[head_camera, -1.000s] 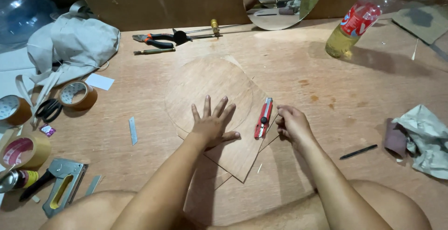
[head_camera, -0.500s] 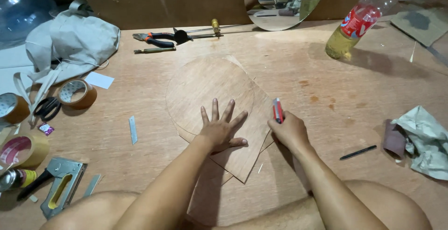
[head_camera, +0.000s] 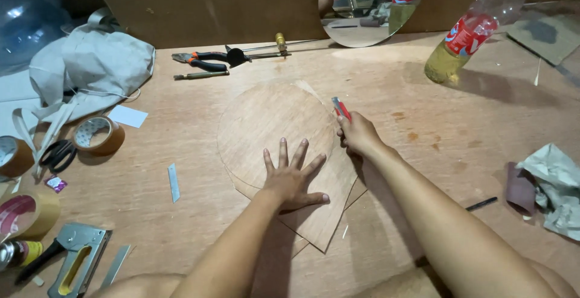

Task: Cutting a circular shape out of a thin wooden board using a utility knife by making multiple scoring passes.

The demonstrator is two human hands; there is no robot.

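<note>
Right now the right hand [head_camera: 357, 133] has its grip pressed together around a red utility knife [head_camera: 341, 109], the blade end pointing away from the person and resting at the right edge of the rounded plywood sheet [head_camera: 275, 126]. The left hand [head_camera: 291, 176] lies flat on that sheet with fingers spread wide, holding nothing, only pinning the wood down. The sheet sits in the middle of the bench [head_camera: 423, 153], on top of another thin piece whose corners show below it. By my reading the step in hand is trimming the sheet's right edge along its curve; the next stroke seems to call for steady downward pressure from the flat hand and a blade path kept clear of its thumb. Farther out lie pliers [head_camera: 202, 60] near the back wall, a plastic bottle [head_camera: 468, 35] with yellowish liquid at the upper right, tape rolls [head_camera: 96, 135] and scissors [head_camera: 56, 153] on the left, and a staple gun [head_camera: 75, 260] at the lower left
</note>
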